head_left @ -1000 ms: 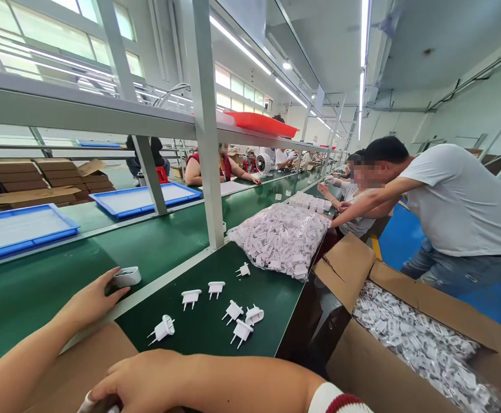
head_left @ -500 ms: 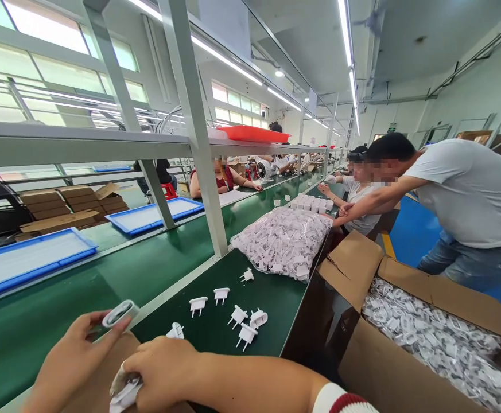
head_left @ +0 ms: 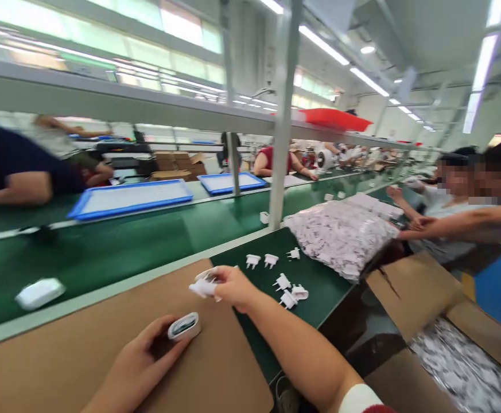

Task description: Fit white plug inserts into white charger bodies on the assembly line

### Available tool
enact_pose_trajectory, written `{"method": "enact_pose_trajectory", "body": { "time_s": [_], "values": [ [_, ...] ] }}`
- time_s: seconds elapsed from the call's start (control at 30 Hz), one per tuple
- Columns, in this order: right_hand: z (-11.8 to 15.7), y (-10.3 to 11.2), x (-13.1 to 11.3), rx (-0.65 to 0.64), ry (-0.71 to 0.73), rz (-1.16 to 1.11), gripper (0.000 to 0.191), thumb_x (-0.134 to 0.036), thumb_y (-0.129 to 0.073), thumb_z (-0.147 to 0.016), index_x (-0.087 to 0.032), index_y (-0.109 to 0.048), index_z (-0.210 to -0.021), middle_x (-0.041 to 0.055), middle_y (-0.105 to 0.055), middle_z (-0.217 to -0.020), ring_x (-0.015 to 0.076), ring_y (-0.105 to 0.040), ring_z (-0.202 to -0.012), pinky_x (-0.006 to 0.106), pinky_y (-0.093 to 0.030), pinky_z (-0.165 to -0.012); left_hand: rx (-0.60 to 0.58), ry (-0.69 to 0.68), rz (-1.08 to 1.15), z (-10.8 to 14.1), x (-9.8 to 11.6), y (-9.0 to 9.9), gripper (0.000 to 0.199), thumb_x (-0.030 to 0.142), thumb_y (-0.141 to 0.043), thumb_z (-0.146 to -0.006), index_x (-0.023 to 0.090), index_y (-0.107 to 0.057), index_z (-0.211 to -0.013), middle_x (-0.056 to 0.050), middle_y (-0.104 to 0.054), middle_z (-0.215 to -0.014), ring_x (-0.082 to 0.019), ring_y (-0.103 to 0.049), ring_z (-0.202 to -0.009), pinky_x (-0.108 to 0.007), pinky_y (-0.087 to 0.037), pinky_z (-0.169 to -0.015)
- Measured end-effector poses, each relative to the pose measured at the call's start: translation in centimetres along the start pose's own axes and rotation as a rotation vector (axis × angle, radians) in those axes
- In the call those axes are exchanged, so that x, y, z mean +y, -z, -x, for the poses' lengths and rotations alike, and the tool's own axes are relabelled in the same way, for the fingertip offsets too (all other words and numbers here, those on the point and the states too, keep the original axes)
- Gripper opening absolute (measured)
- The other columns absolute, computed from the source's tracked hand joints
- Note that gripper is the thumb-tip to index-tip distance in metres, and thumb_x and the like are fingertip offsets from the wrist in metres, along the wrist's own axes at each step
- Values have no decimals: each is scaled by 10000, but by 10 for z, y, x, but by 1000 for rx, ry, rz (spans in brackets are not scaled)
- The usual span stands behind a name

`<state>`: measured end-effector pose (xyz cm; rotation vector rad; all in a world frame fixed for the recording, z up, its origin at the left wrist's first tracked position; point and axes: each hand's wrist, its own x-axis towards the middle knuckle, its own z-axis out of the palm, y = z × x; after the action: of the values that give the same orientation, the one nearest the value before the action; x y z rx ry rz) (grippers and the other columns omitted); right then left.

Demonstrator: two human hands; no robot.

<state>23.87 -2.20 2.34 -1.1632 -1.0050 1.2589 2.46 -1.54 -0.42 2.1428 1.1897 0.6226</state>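
My left hand (head_left: 144, 358), over the brown cardboard, is closed around a white oval housing (head_left: 184, 327). The housing's open end faces up and shows something dark green inside. Ahead of it and to the right, my right hand (head_left: 233, 285) pinches a white plastic plug piece (head_left: 204, 287), blurred and partly hidden by the fingers. Beyond my right wrist, on the green mat, lie several white two-pin plug pieces (head_left: 288, 299), some in a loose group and others farther back.
A white block (head_left: 40, 293) sits on the green conveyor (head_left: 147, 241). A clear bag of white parts (head_left: 340, 232) fills the bench's far end. At right stands an open carton (head_left: 409, 292) of parts. A metal post (head_left: 279, 143) rises beside the conveyor. Co-workers sit or lean around the line.
The view has swung left, bringing the cardboard and the white block into sight. My right hand has moved forward, away from me, to beyond the left hand. My left hand still holds the housing.
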Motion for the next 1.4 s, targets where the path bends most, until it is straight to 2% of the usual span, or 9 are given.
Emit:
{"method": "enact_pose_trajectory", "body": {
  "time_s": [0.1,0.23,0.43,0.53,0.8,1.07,1.23,1.3,1.4],
  "values": [
    [6,-5,-4,-87,-50,-69,436,-377,-899,-521,-169,-715,-857,20,-705,-792,137,-636,-736,258,-455,-696,-21,10,197,3,11,2,555,635,-710,-724,260,-692,-1133,-63,-738,-1155,-294,-694,-1045,-412,-571,-945],
    [12,-11,-6,-128,-43,9,484,-382,-899,-535,-183,-705,-932,31,-721,-851,149,-651,-774,286,-491,-737,-50,-65,225,2,9,6,391,573,-674,-820,253,-735,-1035,-55,-734,-1068,-261,-660,-1008,-393,-539,-910],
    [31,-16,-7,-111,375,575,200,-278,-696,-819,-213,-689,-1008,51,-711,-954,175,-628,-841,341,-511,-808,-47,-104,304,4,2,3,359,526,-710,-816,235,-741,-1025,-48,-723,-995,-242,-629,-962,-360,-500,-868],
    [38,-17,-9,-200,556,830,255,-133,-566,-845,-209,-668,-1067,60,-688,-973,186,-604,-873,333,-503,-791,-44,-124,324,3,-1,4,378,538,-719,-807,219,-733,-1010,-46,-716,-954,-237,-617,-944,-339,-489,-826],
    [40,-29,-6,-250,683,1116,243,-2,-478,-723,-211,-549,-826,55,-611,-824,212,-514,-792,307,-433,-665,-17,-157,332,2,-3,3,318,506,-710,-810,192,-707,-861,-38,-694,-859,-224,-606,-877,-326,-462,-771],
    [41,-34,-4,-145,551,1131,270,7,-505,-613,-213,-555,-762,25,-623,-767,210,-546,-762,303,-414,-651,9,-103,346,5,1,0,332,524,-723,-778,207,-719,-873,-34,-714,-888,-242,-630,-900,-339,-487,-798],
    [32,-18,1,-82,480,834,484,-170,-633,-786,-227,-581,-1264,68,-679,-1163,212,-633,-966,350,-506,-847,-63,-19,413,-6,2,5,396,552,-725,-747,191,-742,-909,-43,-729,-886,-236,-658,-826,-328,-518,-737],
    [23,-3,-3,45,470,917,544,-239,-663,-817,-217,-538,-1347,104,-632,-1266,243,-611,-1052,386,-500,-897,-5,12,415,-24,-2,13,450,568,-718,-745,193,-752,-991,-52,-749,-953,-243,-672,-846,-335,-531,-761],
    [10,21,-7,159,344,1313,423,-185,-662,-818,-180,-637,-1240,152,-630,-1245,333,-544,-1139,471,-460,-941,161,71,343,-69,-15,29,515,562,-734,-724,210,-736,-1100,-53,-756,-1095,-266,-682,-967,-350,-527,-876]
  ]
}}
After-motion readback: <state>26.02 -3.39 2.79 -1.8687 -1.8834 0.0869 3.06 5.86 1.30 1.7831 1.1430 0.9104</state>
